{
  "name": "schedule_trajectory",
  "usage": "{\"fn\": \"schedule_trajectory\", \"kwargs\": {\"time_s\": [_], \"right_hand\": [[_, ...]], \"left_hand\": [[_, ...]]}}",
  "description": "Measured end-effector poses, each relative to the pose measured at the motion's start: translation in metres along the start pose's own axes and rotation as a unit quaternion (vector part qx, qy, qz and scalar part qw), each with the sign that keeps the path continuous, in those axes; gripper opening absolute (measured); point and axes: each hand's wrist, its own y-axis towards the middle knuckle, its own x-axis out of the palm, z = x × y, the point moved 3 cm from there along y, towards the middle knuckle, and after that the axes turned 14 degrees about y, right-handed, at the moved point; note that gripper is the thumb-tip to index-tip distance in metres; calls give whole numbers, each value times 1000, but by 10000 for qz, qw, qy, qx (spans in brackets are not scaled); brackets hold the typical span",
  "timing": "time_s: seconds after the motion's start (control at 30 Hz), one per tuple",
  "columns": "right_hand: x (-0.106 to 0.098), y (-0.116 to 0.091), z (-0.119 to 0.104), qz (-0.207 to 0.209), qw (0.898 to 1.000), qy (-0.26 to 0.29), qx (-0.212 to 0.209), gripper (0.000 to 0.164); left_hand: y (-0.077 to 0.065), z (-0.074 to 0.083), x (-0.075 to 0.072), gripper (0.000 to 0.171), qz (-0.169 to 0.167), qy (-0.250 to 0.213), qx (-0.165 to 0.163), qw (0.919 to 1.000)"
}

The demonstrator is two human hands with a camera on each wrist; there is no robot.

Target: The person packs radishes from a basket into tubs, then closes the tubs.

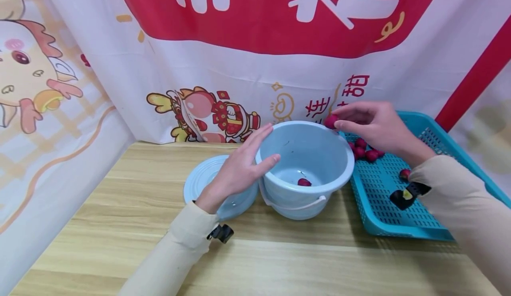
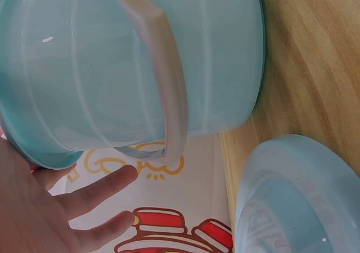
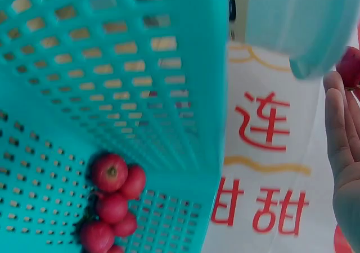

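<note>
Head view: a held radish point(image 1: 331, 121) by the far right rim of the bucket point(image 1: 307, 147)

The right hand point(image 1: 373, 125) pinches the held radish between thumb and fingertips, just beside the bucket's far right rim; whether it touches the rim I cannot tell. The left hand point(image 1: 245, 167) is at the bucket's left rim, its fingers extended and its thumb set apart, reaching over the edge; it grips nothing.

A second radish point(image 1: 304, 182) lies inside the bucket, on the near part of its floor. The pale handle point(image 2: 171, 90) hangs down against the bucket's near side. Just left of the bucket, a round blue lid point(image 1: 199, 180) lies on the wooden table point(image 1: 279, 269), partly hidden by the left hand.

Right of the bucket is a teal perforated basket point(image 1: 399, 230). A cluster of radishes point(image 1: 371, 155) sits in its part nearest the bucket's far right, and a lone radish point(image 1: 405, 174) lies farther from the bucket, near the right sleeve point(image 1: 459, 198). Behind the bucket hangs a white cloth point(image 1: 223, 72) with red lettering and a cartoon figure point(image 1: 203, 114), the figure being to the bucket's far left.
</note>
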Motion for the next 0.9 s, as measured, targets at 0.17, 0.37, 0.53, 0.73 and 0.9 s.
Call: {"fn": "schedule_trajectory", "kwargs": {"time_s": [0.17, 0.37, 0.53, 0.73, 0.9], "right_hand": [[17, 4, -9, -179, 9996, 14, -237, 44], [41, 6, -14, -363, 9982, -283, -381, 42], [57, 11, -14, -522, 9956, -394, -666, 40], [62, 12, -9, -545, 9953, -459, -657, 38], [64, 11, -5, -618, 9937, -575, -732, 38]], "left_hand": [[0, 1, 1, 79, -5, -27, 32, 10000], [1, 1, 1, 79, -32, -21, 20, 10000], [2, 0, 0, 79, -41, 6, -1, 10000], [2, 0, 1, 78, -22, 21, 9, 10000], [2, -1, 1, 77, -34, -20, -11, 10000]]}}
